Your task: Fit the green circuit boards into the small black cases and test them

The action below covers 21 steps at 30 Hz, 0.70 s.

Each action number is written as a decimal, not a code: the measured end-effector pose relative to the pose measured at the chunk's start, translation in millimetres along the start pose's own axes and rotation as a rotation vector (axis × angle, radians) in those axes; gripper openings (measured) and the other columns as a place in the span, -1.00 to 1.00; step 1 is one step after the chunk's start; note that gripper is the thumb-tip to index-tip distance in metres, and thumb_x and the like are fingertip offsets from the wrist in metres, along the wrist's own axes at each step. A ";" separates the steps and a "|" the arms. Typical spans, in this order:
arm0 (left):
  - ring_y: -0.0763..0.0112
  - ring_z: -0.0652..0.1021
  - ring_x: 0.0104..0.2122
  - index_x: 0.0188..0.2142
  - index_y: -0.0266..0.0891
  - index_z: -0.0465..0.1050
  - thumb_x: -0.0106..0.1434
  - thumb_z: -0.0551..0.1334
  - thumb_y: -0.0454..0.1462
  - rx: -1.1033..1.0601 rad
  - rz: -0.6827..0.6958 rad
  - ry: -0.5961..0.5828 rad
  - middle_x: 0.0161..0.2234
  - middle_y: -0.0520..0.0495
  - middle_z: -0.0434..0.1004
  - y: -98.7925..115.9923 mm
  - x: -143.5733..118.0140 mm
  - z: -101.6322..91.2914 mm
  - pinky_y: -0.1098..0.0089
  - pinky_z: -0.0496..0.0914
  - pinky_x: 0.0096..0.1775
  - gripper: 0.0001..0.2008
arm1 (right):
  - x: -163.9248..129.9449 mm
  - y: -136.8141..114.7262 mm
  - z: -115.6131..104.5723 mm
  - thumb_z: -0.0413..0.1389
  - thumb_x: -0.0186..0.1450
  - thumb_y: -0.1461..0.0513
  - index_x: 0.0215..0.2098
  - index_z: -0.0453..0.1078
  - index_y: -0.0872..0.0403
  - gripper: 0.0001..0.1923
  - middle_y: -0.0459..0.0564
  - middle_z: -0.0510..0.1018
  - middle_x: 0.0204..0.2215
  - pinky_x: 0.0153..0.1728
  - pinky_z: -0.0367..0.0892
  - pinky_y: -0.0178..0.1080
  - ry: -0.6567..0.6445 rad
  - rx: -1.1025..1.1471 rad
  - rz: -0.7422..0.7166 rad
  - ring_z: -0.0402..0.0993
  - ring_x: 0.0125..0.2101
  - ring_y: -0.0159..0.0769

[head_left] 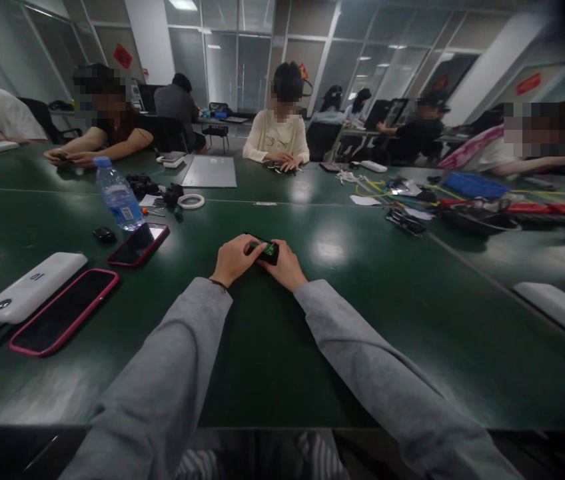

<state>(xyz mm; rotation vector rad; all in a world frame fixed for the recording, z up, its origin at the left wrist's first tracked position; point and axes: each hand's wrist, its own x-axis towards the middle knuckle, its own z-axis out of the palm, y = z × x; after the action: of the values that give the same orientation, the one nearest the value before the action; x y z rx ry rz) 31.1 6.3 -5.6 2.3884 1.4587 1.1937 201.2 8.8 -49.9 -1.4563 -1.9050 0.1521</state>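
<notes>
My left hand (233, 259) and my right hand (286, 264) meet over the middle of the dark green table (282, 360). Between them is a small dark object (270, 251) with a green patch on its upper face; its exact kind is unclear. Fingers of both hands are curled round it, and the left thumb lies across its top. Much of the object is hidden by the fingers. To the left of my hands lies a phone in a red case (138, 244), with a small black case-like item (104, 235) beside it.
At left are a water bottle (118, 195), a white power bank (32, 287), another red-cased phone (65, 312) and a white tape roll (191, 201). Cables and a blue item (476, 185) clutter the right. A white device (560, 310) sits nearer. Several people sit around.
</notes>
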 end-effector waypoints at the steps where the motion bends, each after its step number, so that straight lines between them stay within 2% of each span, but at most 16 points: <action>1: 0.42 0.40 -0.44 -0.29 -0.16 0.45 0.23 0.03 0.05 -0.008 0.027 -0.002 -0.41 -0.03 0.41 1.2 -0.9 -0.5 0.41 0.18 -0.42 -0.60 | 0.1 0.3 0.4 0.21 0.08 0.04 0.05 0.12 0.14 -0.34 0.17 0.39 -0.11 -0.13 0.30 -0.03 0.004 0.008 -0.002 0.37 -0.11 -0.09; 5: 0.34 0.41 -0.26 -0.20 -0.16 0.44 0.18 0.10 0.07 -0.023 0.111 0.042 -0.25 -0.08 0.39 3.7 -2.0 -1.2 0.36 0.28 -0.24 -0.59 | 0.7 -1.1 -0.6 0.21 0.09 0.07 0.01 0.16 0.12 -0.40 0.13 0.40 -0.15 -0.15 0.30 -0.06 0.006 0.036 -0.022 0.39 -0.16 -0.14; 8: 0.22 0.35 -0.07 -0.07 -0.16 0.40 0.13 0.15 0.07 -0.001 0.136 0.113 -0.11 -0.14 0.36 2.4 -0.1 0.3 0.25 0.23 -0.05 -0.51 | 1.5 -4.1 -3.8 0.19 0.10 0.14 0.00 0.18 0.09 -0.47 0.10 0.41 -0.16 -0.15 0.30 -0.06 0.007 0.023 -0.072 0.36 -0.14 -0.14; 11: 0.18 0.28 0.03 0.03 -0.15 0.32 0.11 0.16 0.09 0.002 0.160 0.088 -0.01 -0.15 0.31 -0.3 1.6 3.6 0.20 0.18 0.03 -0.43 | 1.6 -7.6 -7.2 0.15 0.10 0.26 0.00 0.19 0.07 -0.51 0.08 0.39 -0.11 -0.11 0.28 -0.05 0.020 -0.002 -0.158 0.30 -0.08 -0.13; 16: 0.21 0.27 0.05 0.04 -0.16 0.30 0.13 0.14 0.08 -0.015 0.210 -0.026 -0.01 -0.13 0.34 -2.2 1.9 6.3 0.20 0.15 0.07 -0.44 | 0.1 -12.4 -10.8 0.05 0.08 0.38 0.02 0.20 0.08 -0.50 0.06 0.37 -0.08 -0.06 0.25 -0.07 0.057 0.006 -0.220 0.28 -0.09 -0.16; 21: 0.22 0.31 -0.01 -0.01 -0.19 0.33 0.20 0.09 0.05 -0.023 0.172 -0.038 -0.09 -0.13 0.38 0.8 2.5 3.9 0.22 0.20 0.02 -0.52 | -0.5 -14.6 -11.8 0.06 0.08 0.37 0.01 0.19 0.09 -0.50 0.06 0.36 -0.07 -0.03 0.25 -0.08 0.091 0.036 -0.219 0.27 -0.07 -0.17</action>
<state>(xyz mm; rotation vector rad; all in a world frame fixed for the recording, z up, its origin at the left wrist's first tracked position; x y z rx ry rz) 34.8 9.0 -6.5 2.5498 1.2431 1.1840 196.7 -0.6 -34.2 -1.2009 -1.9609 0.0173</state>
